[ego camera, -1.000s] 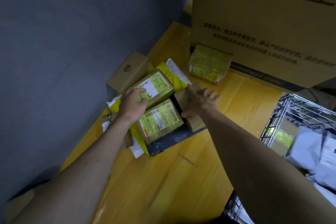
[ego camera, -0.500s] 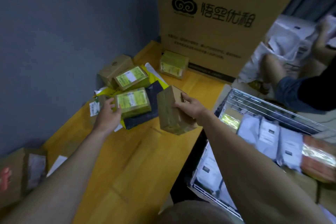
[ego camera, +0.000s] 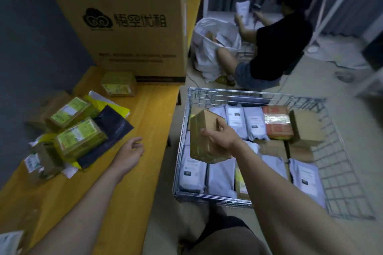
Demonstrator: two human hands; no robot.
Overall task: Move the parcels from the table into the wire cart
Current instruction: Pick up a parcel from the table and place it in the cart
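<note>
The right hand (ego camera: 222, 134) grips a brown box (ego camera: 204, 136) above the part-filled wire cart (ego camera: 339, 163), the left hand (ego camera: 129, 154) hangs empty and relaxed, and several parcels (ego camera: 79, 141) remain on the table (ego camera: 149, 114).

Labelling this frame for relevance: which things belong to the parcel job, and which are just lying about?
Job:
- right hand gripping a brown box over the wire cart
- left hand, open, over the table
- labelled parcels on the table
- grey mailers in the cart

Lying about:
- big printed carton
- white sack
- another person on the floor
</note>
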